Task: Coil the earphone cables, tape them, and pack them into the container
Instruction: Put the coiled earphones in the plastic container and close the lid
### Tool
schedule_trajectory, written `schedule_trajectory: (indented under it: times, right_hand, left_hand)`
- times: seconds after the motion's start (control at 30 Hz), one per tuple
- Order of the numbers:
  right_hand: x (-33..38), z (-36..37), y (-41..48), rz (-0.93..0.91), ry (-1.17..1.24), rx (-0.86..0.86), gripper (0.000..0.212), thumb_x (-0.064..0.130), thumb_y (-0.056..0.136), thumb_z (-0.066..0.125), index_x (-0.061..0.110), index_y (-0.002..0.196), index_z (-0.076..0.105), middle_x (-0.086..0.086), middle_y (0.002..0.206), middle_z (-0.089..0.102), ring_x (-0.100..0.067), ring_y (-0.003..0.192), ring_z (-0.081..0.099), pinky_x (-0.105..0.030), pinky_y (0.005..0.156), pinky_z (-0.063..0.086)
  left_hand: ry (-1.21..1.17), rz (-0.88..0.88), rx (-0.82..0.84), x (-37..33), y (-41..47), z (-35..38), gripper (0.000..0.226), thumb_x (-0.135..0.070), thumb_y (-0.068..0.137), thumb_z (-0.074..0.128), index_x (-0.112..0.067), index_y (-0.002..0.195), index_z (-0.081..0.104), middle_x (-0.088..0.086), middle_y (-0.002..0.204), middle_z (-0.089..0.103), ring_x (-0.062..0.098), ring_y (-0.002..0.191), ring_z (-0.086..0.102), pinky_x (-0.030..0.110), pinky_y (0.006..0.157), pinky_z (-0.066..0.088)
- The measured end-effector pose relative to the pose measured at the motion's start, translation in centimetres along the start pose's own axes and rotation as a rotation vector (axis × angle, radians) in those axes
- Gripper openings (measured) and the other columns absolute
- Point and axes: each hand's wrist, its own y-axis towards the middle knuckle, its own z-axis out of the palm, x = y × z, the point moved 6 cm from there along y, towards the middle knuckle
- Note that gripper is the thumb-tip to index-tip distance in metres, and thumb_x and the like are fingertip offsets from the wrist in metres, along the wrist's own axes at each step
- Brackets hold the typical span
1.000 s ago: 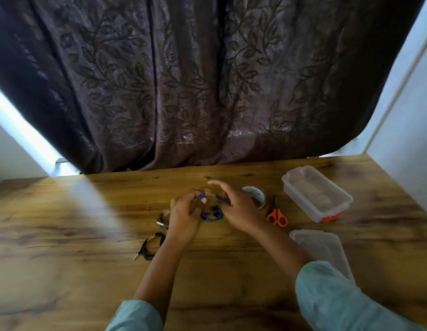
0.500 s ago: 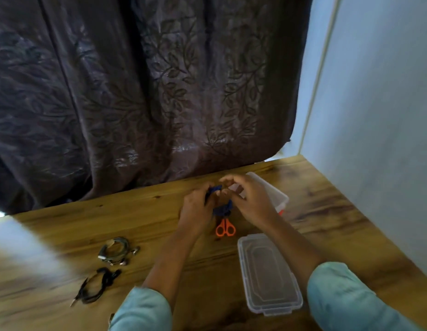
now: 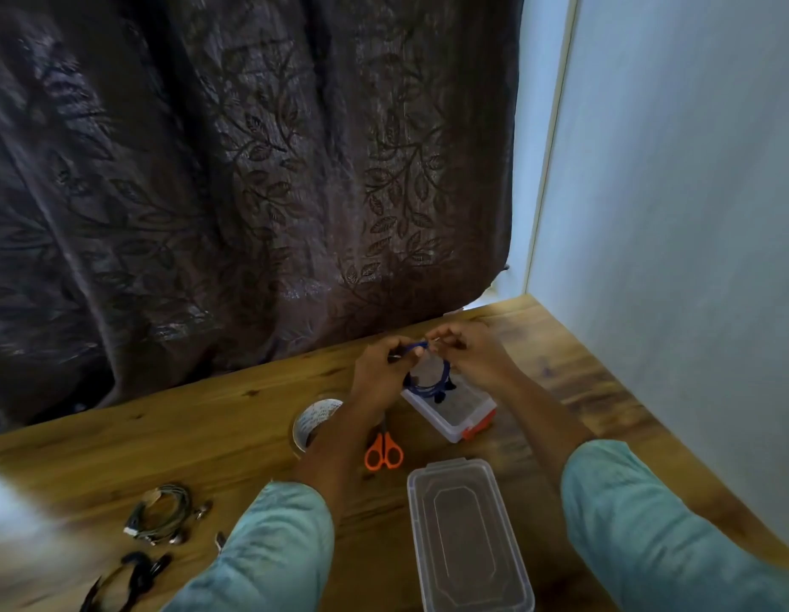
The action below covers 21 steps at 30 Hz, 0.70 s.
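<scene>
- While the blue earphone coil (image 3: 428, 376) hangs as a loop, both hands pinch its top. The left hand (image 3: 384, 368) closes thumb and fingertips on the bundle from one side, and the right hand (image 3: 474, 353) nips it from the other.
- Whether a strip of tape lies under the fingers is too small to tell. If it does, it likely needs pressing flat all round the strands so no turn slips free.
- The loop's lower part hangs over the open container (image 3: 428, 417), seemingly at its rim. I cannot tell whether it touches the floor.
- To pack it well, I would lower the coil flat rather than drop it on edge. The earbuds should be tucked inside the ring so nothing pokes above the wall.
- One hand should release first and the other guide, so the loops do not spring open.
- The lid (image 3: 468, 536) lies near the person, apart from the container, and should stay off for now.
- A grey coiled set (image 3: 163, 514) and a black set (image 3: 132, 576) lie well off to the left on the table (image 3: 207, 435), so room is probably needed for them.
- The tape roll (image 3: 315, 419) and the scissors (image 3: 384, 452) sit just beside the left forearm, within reach.
</scene>
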Motion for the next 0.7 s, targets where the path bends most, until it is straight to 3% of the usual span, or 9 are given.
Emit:
schedule_trajectory:
  times: [0.2,0.33,0.47,0.6,0.7]
  right_hand:
    - [-2.0,0.8,1.5,0.122,-0.139,-0.107,0.02,0.015,0.09,0.063,0.009,0.109,0.065,-0.007,0.1,0.068,-0.019,0.093,0.062,-0.03,0.079,0.053]
    - [-2.3,1.8,2.3,0.119,-0.343,-0.033,0.023,0.015,0.092,0.058,0.007,0.114,0.065,-0.012,0.107,0.069,-0.023,0.099,0.064,-0.029,0.085,0.051]
    - [-3.1,2.7,2.8,0.247,-0.577,0.135,0.028,0.019,0.096,0.053,0.009,0.122,0.054,-0.012,0.115,0.062,-0.024,0.105,0.06,-0.034,0.091,0.049]
    - [-2.6,3.6,2.3,0.115,-0.68,0.168,0.039,0.013,0.093,0.057,0.012,0.129,0.043,-0.012,0.122,0.057,-0.026,0.11,0.058,-0.035,0.091,0.05]
    - [-2.3,4.2,2.3,0.081,-0.713,0.17,0.046,0.015,0.091,0.06,0.01,0.131,0.038,-0.014,0.125,0.055,-0.028,0.113,0.057,-0.036,0.093,0.048]
  left_hand:
    - [0.066,-0.188,-0.02,2.4,2.0,-0.1,0.014,-0.014,0.079,0.074,-0.02,0.09,0.066,0.004,0.086,0.069,0.017,0.084,0.065,0.032,0.076,0.056]
    - [0.2,-0.179,-0.006,2.9,3.0,0.1,0.016,-0.008,0.079,0.071,-0.022,0.084,0.064,0.007,0.089,0.071,0.021,0.088,0.067,0.038,0.081,0.056]
    - [0.426,-0.106,0.012,2.7,3.5,1.0,0.016,-0.008,0.082,0.067,-0.012,0.098,0.069,0.006,0.096,0.07,0.019,0.09,0.066,0.03,0.077,0.054]
    - [0.666,-0.02,0.018,1.8,3.4,1.9,0.015,-0.011,0.09,0.056,-0.01,0.099,0.068,0.008,0.095,0.069,0.022,0.088,0.065,0.027,0.071,0.05]
    - [0.797,0.005,0.035,1.2,3.2,2.5,0.018,-0.011,0.094,0.05,-0.009,0.107,0.063,0.01,0.105,0.066,0.023,0.098,0.064,0.029,0.078,0.05]
